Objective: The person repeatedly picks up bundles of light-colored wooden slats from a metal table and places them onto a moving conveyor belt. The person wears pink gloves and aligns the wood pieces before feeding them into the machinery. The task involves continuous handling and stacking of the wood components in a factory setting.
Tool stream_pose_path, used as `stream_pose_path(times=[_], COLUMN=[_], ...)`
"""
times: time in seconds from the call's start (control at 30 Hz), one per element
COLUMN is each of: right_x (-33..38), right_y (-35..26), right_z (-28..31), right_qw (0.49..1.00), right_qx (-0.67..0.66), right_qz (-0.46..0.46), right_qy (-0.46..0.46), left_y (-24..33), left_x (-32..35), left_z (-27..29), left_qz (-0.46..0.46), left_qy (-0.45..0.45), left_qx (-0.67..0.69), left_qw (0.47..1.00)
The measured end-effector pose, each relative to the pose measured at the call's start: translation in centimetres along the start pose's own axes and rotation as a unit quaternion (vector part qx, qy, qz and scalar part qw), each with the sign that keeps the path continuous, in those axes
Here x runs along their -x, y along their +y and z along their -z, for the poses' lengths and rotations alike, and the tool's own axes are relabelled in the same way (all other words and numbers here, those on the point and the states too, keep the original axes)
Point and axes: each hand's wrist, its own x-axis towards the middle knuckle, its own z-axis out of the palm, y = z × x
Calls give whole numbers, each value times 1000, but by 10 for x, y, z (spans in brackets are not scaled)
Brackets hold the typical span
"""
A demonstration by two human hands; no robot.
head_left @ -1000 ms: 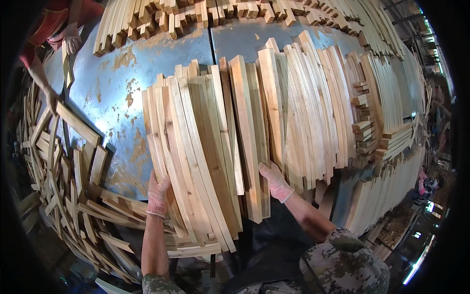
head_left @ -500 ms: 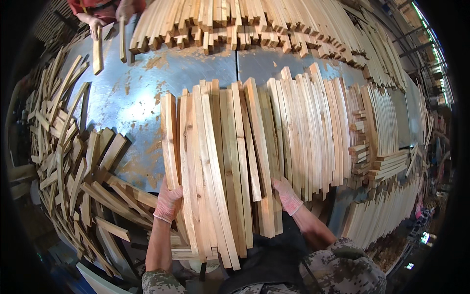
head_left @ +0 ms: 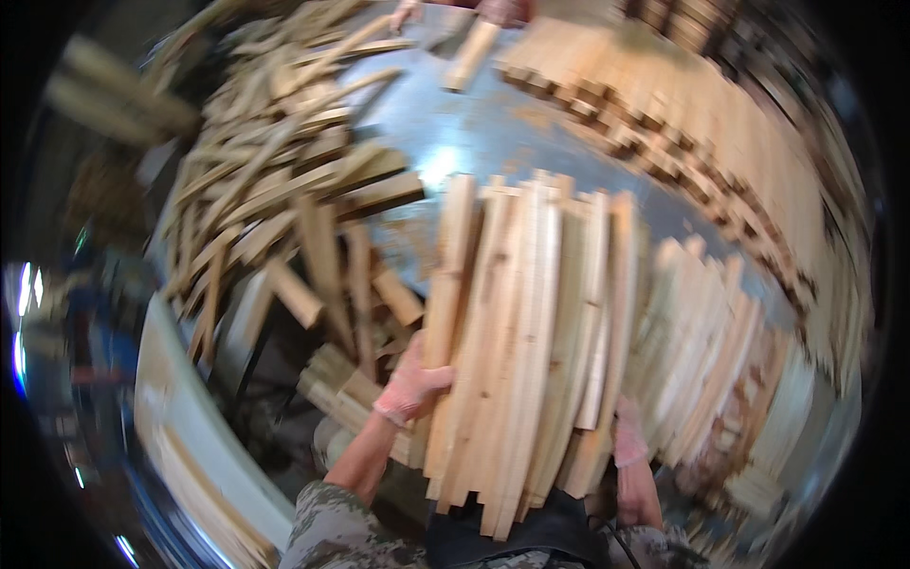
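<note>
A broad bundle of pale wooden strips (head_left: 517, 341) lies side by side in front of me, its lower ends jutting over my dark apron. My left hand (head_left: 415, 381), in a pink-and-white knit glove, clasps its left side with the thumb over the outer strip. On the opposite side my right hand (head_left: 628, 434), gloved alike, presses the bundle's edge; strips partly hide its fingers. The bundle is squeezed between both hands. Just right of it stands a row of similar strips (head_left: 697, 332), blurred.
Loose strips (head_left: 284, 190) lie in a jumbled heap at the left of the metal table (head_left: 474, 128). Neatly stacked lumber (head_left: 664, 95) fills the far right. A co-worker's hand (head_left: 408, 13) is at the far edge, near a wooden piece (head_left: 471, 57). A pale curved panel (head_left: 194, 398) stands lower left.
My view has swung left, so the heap and table appear farther right. The bundle has shifted left with my hands, away from the row beside it. Both hands keep their hold.
</note>
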Motion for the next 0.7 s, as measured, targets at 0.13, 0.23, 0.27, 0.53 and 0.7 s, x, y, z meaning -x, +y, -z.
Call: stream_pose_path(times=[0.13, 0.23, 0.27, 0.53, 0.7], right_x=[-40, -69, -23, -9, 117], right_y=[-4, -30, -53, -63, -15], right_z=[51, 48, -3, -95, -190], right_qw=[992, 973, 965, 871, 789], right_qx=[93, 153, 111, 256, 299], right_qz=[68, 98, 114, 49, -10], right_qy=[-50, -145, -207, -417, -537], left_y=[28, 22, 6, -29, -123], left_x=[76, 137, 152, 324, 434], left_z=[-19, -28, -23, -46, -14], left_qz=[-20, -64, -105, -220, -322], left_qy=[60, 68, 101, 306, 387], left_qx=[8, 168, 154, 169, 194], left_qw=[998, 981, 977, 911, 842])
